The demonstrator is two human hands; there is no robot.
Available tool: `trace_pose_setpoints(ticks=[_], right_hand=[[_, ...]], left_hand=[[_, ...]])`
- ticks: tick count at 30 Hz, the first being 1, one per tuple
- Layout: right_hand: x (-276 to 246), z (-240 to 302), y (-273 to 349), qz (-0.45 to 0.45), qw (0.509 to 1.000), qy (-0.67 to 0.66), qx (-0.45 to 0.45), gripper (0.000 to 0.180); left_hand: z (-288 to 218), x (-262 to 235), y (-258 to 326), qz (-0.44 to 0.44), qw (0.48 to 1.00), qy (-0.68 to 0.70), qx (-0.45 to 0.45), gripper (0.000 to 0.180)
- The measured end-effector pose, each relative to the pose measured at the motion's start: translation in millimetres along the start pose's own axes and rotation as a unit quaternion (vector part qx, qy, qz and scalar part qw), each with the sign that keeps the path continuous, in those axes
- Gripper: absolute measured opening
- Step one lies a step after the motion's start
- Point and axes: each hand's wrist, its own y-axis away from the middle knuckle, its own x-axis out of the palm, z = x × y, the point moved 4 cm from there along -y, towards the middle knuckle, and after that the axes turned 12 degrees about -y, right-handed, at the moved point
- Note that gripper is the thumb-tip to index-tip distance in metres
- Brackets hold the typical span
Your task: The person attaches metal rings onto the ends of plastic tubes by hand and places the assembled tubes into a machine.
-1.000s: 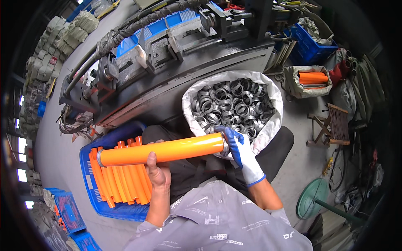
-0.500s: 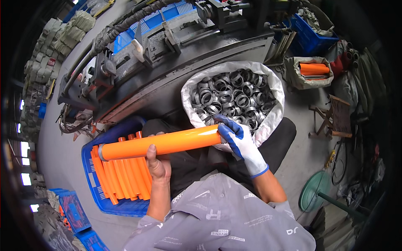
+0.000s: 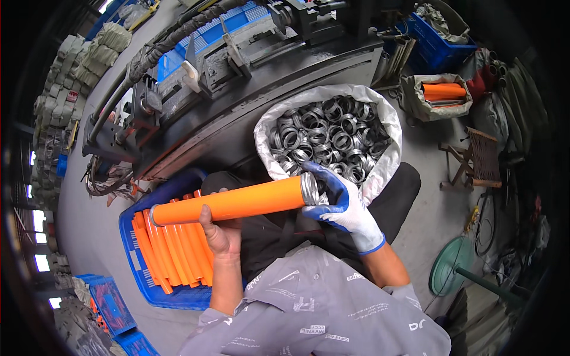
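An orange tube [image 3: 237, 202] lies nearly level across my lap, its right end a little higher. Bare and wrapped round it near the left-middle, my left hand [image 3: 223, 232] has the thumb on the near side and the fingers mostly hidden. At the right end sits a grey metal ring [image 3: 309, 189]; my right hand [image 3: 338, 202], in a white and blue glove, grips it with thumb and fingers. Another grey ring [image 3: 152, 215] is on the left end. Beyond the right hand, a white sack [image 3: 389, 113] holds many similar loose metal rings [image 3: 332, 133].
On the left a blue crate [image 3: 135, 267] holds several orange tubes [image 3: 172, 255]. A dark metal machine bench [image 3: 261, 89] stands ahead. To the right are a small folding stool [image 3: 482, 157], a green round-based stand [image 3: 451, 267] and a sack with orange tubes [image 3: 442, 92].
A metal ring now shows at the tube's right end, where the glove covered the bare end before. My right-hand fingers have spread around that ring. The tube shifted slightly.
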Motion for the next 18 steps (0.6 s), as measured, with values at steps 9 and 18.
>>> trace_pose_setpoints(ticks=[9, 18], right_hand=[[6, 4, 1, 0.016, 0.998, -0.066, 0.012, 0.089], [4, -9, -3, -0.052, 0.998, -0.014, -0.022, 0.083]], left_hand=[[-1, -1, -2, -0.022, 1.000, -0.008, -0.019, 0.046], [2, 6, 10, -0.060, 0.997, -0.036, 0.028, 0.053]])
